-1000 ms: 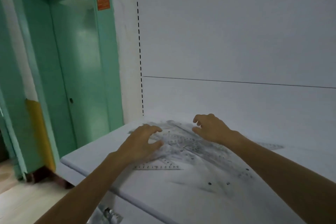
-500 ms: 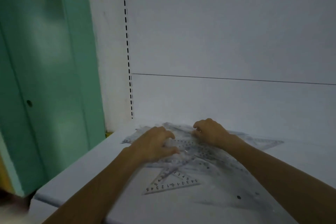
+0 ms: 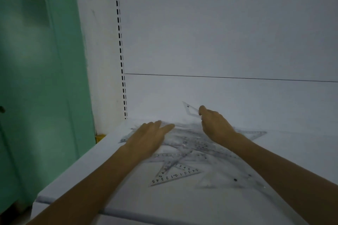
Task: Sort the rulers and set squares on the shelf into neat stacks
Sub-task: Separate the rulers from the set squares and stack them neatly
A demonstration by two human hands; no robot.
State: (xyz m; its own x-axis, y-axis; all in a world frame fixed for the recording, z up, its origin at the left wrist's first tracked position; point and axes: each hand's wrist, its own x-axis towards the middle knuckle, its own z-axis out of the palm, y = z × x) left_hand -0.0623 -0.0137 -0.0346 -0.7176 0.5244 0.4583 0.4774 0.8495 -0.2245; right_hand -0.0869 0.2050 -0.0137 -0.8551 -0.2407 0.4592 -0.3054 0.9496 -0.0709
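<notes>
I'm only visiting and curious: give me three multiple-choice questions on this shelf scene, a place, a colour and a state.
1. The numbered set square lies: A on the floor; B against the back wall; C at the near side of the pile.
2. The door is: A green; B red; C black.
3. The right hand: A rests flat; B pinches a clear set square; C is unseen.
Answers: 1 C, its digits sit nearest the camera; 2 A, green panel at left; 3 B, it is held raised above the pile.
</notes>
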